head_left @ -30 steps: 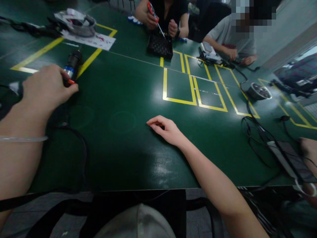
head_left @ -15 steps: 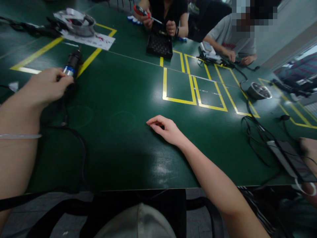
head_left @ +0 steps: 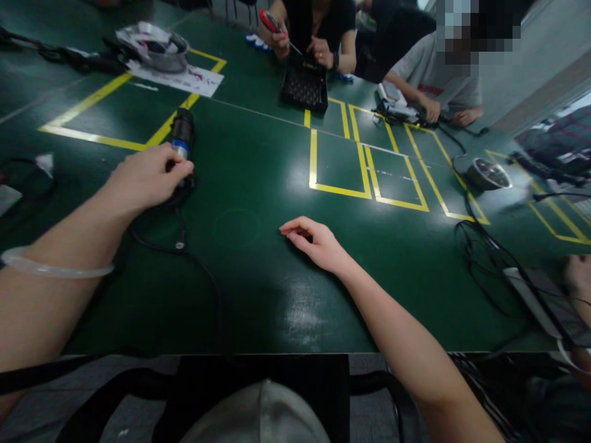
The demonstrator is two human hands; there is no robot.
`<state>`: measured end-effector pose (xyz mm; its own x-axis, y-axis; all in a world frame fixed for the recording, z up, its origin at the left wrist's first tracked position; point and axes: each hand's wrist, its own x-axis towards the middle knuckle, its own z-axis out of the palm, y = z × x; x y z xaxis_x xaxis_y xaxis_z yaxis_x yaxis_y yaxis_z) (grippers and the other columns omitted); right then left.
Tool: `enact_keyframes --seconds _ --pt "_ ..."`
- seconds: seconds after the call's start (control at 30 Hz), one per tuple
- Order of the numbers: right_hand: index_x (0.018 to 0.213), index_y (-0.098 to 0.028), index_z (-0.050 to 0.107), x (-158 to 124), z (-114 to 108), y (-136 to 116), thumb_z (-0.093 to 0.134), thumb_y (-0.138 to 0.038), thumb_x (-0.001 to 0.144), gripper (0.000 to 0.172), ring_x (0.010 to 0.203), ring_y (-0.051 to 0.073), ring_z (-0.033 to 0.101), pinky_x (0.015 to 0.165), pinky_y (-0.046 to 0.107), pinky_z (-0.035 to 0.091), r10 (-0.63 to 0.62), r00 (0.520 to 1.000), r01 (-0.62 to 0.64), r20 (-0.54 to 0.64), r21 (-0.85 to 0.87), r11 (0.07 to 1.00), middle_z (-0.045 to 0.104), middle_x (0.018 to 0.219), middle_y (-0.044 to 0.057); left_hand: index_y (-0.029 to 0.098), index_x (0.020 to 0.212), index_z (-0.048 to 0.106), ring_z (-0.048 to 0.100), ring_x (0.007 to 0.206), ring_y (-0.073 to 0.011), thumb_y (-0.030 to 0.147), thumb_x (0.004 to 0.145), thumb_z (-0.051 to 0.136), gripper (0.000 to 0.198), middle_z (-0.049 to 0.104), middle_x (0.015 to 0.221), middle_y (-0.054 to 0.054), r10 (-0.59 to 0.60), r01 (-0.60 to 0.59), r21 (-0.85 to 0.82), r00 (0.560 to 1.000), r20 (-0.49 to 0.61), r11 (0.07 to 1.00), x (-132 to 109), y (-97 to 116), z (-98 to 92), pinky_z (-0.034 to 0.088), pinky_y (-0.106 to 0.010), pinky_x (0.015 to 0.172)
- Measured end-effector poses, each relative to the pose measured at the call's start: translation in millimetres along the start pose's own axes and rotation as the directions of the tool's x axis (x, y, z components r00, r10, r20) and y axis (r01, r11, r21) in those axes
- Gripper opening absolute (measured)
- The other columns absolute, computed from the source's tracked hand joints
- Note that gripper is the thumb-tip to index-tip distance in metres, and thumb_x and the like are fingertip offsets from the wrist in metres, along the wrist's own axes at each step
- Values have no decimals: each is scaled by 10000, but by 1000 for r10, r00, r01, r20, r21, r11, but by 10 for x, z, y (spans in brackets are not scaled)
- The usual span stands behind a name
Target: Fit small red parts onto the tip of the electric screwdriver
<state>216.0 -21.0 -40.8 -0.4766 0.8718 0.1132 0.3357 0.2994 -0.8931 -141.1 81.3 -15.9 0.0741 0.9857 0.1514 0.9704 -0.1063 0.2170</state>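
Holding at ten o'clock from the middle of the view, with the left grip [head_left: 143, 175], a black tool [head_left: 183, 128] ringed by a blue band [head_left: 180, 147] and pointed roughly towards twelve. Closed on it, thumb against fingers, just below the band. Showing near the centre, apparently at rest on the worktop [head_left: 268, 307], a right grip [head_left: 318, 246] loosely curled, with a narrow gap between thumb and fingers and nothing seen inside. Judged stiff, moderately heavy and sturdy rather than fragile, perhaps slightly slippery along the smooth barrel. Best taken around mid-barrel, near the band, clear of the far end. Likely to feel some drag from a dark cord [head_left: 213, 280], seen running past eight o'clock to the near edge at seven. Unable to confirm a join between cord and tool, owing to cover by the left grip. Unable to make out any bit at the far end, or any clearance beneath. Noted as cut off by the frame: at nine, a pale item [head_left: 8, 198]; at three, a co-worker's hand [head_left: 579, 277]. Found indistinct between ten and eleven: the contents of a metal bowl [head_left: 173, 61].
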Motion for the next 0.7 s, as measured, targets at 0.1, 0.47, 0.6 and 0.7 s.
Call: enact_keyframes --seconds 0.1,0.47,0.6,0.7 --pt "1112 -176 673 -1 19 23 561 -207 944 204 961 153 702 852 317 546 8 1000 -6 -24 61 998 742 1080 70 128 990 669 527 863 -186 472 1013 502 384 615 1169 -76 153 -152 -24 988 30 988 -196 413 26 403 -277 692" --pt "1001 -192 646 15 -122 37 558 -287 924 151 678 106 596 582 247 465 102 920 -42 -379 162 986 672 854 15 215 929 634 535 1385 -341 507 993 437 358 481 1571 -130 363 -333 -322 931 38 887 -874 1368 191 520 -512 1024" --pt "990 -196 645 0 -120 13 570 -303 926 146 647 101 555 582 249 435 87 931 -39 -354 141 989 637 798 -4 221 965 640 480 1445 -301 487 1011 438 337 490 1569 -126 420 -365 -419 906 45 831 -1002 1491 180 477 -509 1097" --pt "959 -199 646 -21 -98 -25 582 -317 933 137 644 101 531 597 251 422 68 944 -35 -322 108 994 607 760 -17 215 968 644 490 1433 -299 469 1015 465 314 567 1499 -123 453 -409 -442 892 -8 798 -1008 1496 178 357 -570 1184"
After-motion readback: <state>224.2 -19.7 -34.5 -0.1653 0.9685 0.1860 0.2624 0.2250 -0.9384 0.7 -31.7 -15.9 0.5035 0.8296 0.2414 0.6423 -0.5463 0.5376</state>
